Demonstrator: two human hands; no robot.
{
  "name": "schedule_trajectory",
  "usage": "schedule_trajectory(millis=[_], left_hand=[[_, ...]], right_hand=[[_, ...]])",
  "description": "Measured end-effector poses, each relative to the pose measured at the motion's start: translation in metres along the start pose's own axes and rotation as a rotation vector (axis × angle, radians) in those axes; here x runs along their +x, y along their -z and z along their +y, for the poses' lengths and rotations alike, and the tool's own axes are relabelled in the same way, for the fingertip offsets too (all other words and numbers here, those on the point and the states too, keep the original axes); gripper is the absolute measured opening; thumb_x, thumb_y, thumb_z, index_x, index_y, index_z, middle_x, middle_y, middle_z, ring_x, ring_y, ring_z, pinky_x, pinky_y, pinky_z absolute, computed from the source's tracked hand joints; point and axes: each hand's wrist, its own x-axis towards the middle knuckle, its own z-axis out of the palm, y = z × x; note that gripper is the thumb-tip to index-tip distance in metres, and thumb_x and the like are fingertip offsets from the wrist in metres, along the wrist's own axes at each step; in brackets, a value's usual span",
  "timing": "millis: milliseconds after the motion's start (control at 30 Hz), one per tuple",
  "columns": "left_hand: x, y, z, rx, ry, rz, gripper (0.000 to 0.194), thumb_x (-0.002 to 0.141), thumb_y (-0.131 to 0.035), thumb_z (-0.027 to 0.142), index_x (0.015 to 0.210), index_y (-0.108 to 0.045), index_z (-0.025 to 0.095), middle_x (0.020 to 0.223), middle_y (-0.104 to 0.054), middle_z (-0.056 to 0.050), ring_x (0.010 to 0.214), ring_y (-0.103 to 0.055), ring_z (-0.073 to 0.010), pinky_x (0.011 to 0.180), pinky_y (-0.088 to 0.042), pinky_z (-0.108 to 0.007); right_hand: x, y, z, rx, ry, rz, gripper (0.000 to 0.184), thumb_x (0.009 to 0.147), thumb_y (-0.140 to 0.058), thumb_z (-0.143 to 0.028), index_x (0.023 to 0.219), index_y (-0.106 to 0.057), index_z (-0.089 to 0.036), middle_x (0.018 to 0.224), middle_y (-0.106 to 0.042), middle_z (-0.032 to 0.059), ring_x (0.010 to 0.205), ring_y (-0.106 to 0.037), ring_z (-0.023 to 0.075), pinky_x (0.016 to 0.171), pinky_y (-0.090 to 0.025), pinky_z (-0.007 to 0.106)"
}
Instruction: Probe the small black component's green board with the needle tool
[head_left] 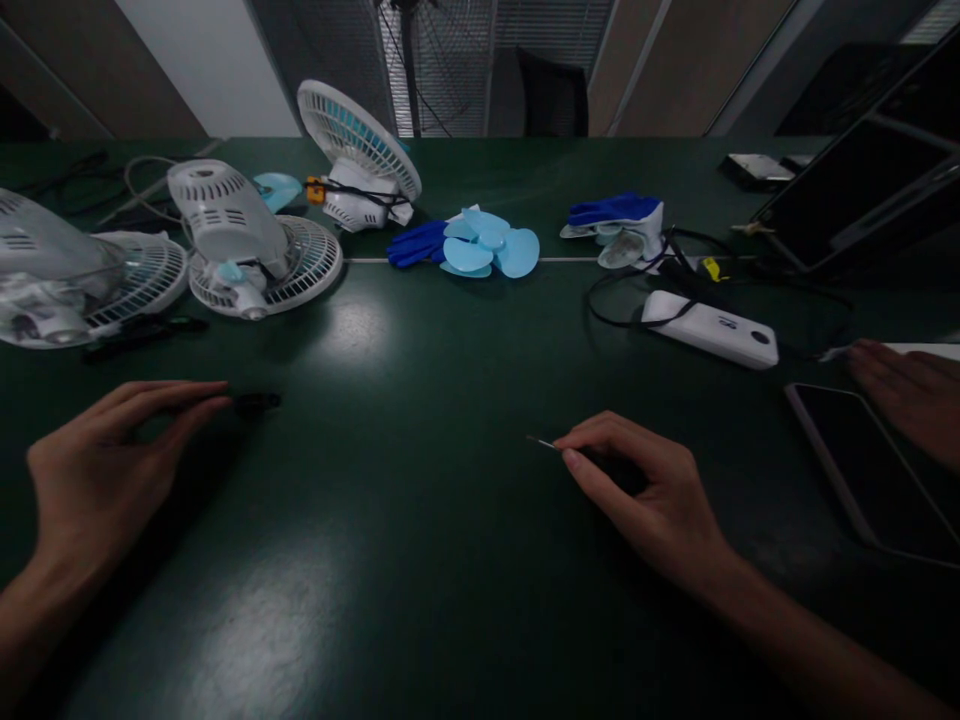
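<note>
Clock set on bench [420, 500] centre, 12 at far side.

Pin [541, 441]: near centre, tip toward 9. Right hand [645, 490] has it, fingers pinched closed on its end. Black piece [259, 402] at 9, at the left hand's [112, 460] fingertips; fingers nearly together, apparently gripping its end.

Progress: both small parts at the fingers, well apart, not joined. Blue blades [491, 240] at 12, loose, off any fan. Fans [225, 210] at 10 to 11, untouched. How much remains: cannot tell.

Outer: gloves [619, 208] at 1, white box [712, 328] at 2, phone [870, 470] and co-worker's hand [911, 390] at 3.
</note>
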Motion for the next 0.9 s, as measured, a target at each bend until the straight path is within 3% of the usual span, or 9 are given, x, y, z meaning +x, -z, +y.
schedule_trajectory(millis=[167, 333, 500, 700, 900], left_hand=[[0.0049, -0.0003, 0.0076, -0.113, 0.072, -0.126, 0.037, 0.092, -0.063, 0.053, 0.113, -0.071, 0.024, 0.124, -0.069, -0.001, 0.112, -0.067, -0.0235, 0.108, -0.05, -0.043], [0.0062, 0.0007, 0.005, -0.093, 0.218, -0.233, 0.043, 0.09, -0.064, 0.057, 0.118, -0.071, 0.026, 0.117, -0.074, 0.001, 0.103, -0.07, -0.0238, 0.101, -0.053, -0.042], [0.0054, 0.0047, 0.007, -0.063, 0.283, -0.217, 0.045, 0.09, -0.063, 0.058, 0.119, -0.072, 0.025, 0.115, -0.076, 0.0, 0.101, -0.071, -0.0245, 0.091, -0.057, -0.038], [0.0044, 0.0037, 0.0092, -0.11, 0.243, -0.256, 0.045, 0.088, -0.066, 0.057, 0.12, -0.071, 0.026, 0.121, -0.074, 0.0, 0.105, -0.069, -0.0249, 0.104, -0.051, -0.044], [0.0067, 0.0045, 0.0076, -0.167, 0.301, -0.308, 0.049, 0.088, -0.065, 0.059, 0.12, -0.071, 0.023, 0.119, -0.075, -0.002, 0.105, -0.069, -0.0259, 0.097, -0.055, -0.041]], right_hand=[[-0.0017, 0.0008, 0.0002, 0.014, 0.008, -0.007, 0.01, 0.099, -0.062, -0.026, 0.105, -0.07, -0.026, 0.098, -0.07, 0.0024, 0.085, -0.067, 0.0186, 0.069, -0.053, 0.033], [-0.001, 0.0006, 0.0002, 0.002, 0.0, -0.004, 0.01, 0.099, -0.062, -0.027, 0.105, -0.07, -0.026, 0.097, -0.071, 0.0028, 0.084, -0.067, 0.0192, 0.067, -0.053, 0.032], [-0.0018, 0.0009, -0.0008, -0.001, 0.002, 0.001, 0.01, 0.099, -0.062, -0.026, 0.105, -0.07, -0.026, 0.098, -0.071, 0.0022, 0.085, -0.067, 0.0189, 0.068, -0.053, 0.032], [-0.0006, -0.0002, -0.0014, -0.007, 0.001, 0.003, 0.01, 0.098, -0.062, -0.026, 0.104, -0.07, -0.026, 0.096, -0.071, 0.0028, 0.082, -0.067, 0.0187, 0.066, -0.052, 0.033], [-0.0001, 0.0006, -0.0007, -0.01, 0.004, -0.002, 0.01, 0.098, -0.063, -0.027, 0.104, -0.07, -0.026, 0.097, -0.072, 0.0041, 0.085, -0.069, 0.0204, 0.068, -0.054, 0.034]])
